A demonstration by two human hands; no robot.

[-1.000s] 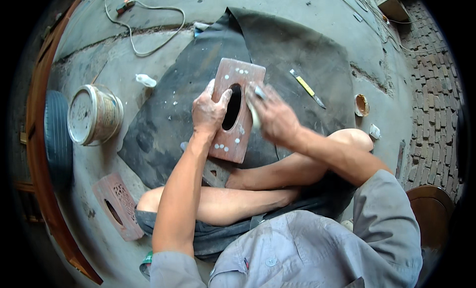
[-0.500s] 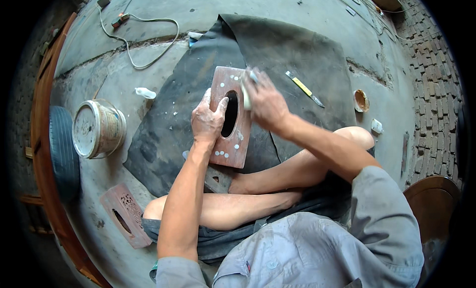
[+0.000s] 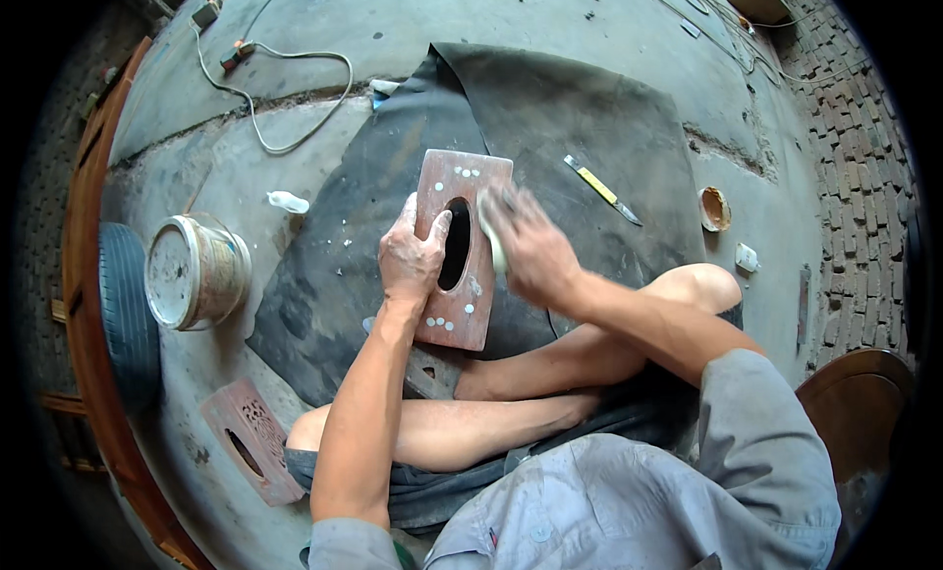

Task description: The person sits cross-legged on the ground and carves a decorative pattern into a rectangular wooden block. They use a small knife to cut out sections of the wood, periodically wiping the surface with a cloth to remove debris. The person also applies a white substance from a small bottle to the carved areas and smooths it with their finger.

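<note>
A reddish wooden box (image 3: 476, 300) with an oval opening and several whitish filler spots stands tilted before me, like a tissue box. My left hand (image 3: 408, 254) grips its left side, the thumb hooked over the rim of the oval. My right hand (image 3: 535, 244), its fingers smeared by motion, presses a pale sanding pad (image 3: 493, 238) along the right side of the top. Much of the pad is hidden under the fingers. Past the box, a yellow utility knife (image 3: 601, 189) lies on the dark mat (image 3: 580, 108).
A second carved box (image 3: 250, 442) lies at the lower left, near a lidded bucket (image 3: 201, 271) and a tire (image 3: 128, 310). A white bottle (image 3: 288, 202) is left of the mat. Right of it are an open round container (image 3: 715, 209) and a small white bottle (image 3: 748, 257).
My right hand has slid the pad slightly toward me along the box's edge. My left hand keeps its grip. The whole view has shifted slightly, so most things sit lower.
</note>
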